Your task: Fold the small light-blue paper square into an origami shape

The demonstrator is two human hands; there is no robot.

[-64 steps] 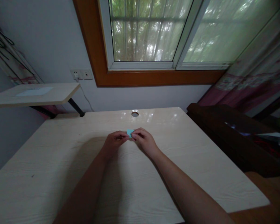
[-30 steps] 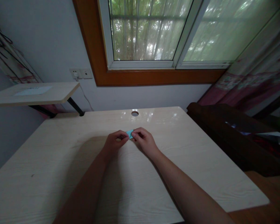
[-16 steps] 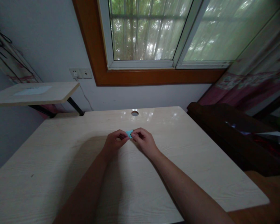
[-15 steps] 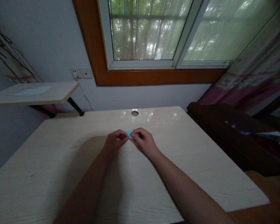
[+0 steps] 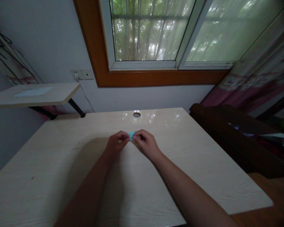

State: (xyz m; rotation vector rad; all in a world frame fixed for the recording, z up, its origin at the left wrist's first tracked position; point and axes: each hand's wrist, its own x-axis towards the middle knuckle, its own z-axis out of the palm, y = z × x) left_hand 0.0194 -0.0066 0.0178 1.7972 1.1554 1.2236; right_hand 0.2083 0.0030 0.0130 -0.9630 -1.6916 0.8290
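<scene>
A small turquoise piece, which looks like folded paper (image 5: 132, 135), is held between my two hands above the pale wood-grain desk (image 5: 142, 189). My left hand (image 5: 117, 142) pinches its left end between thumb and fingers. From the other side, my right hand (image 5: 145, 140) has thumb and forefinger closed on the right end. Fingertips cover much of the piece, so its full shape is hidden.
A raised shelf (image 5: 61, 98) on black legs stands at the desk's back left, with a white sheet (image 5: 33, 91) on it. Behind the hands is a round cable hole (image 5: 137, 115). Dark brown furniture (image 5: 227, 138) borders the right side.
The fingertips have shifted slightly and a little more of the turquoise piece shows between them. Both arms stay in nearly the same place.
</scene>
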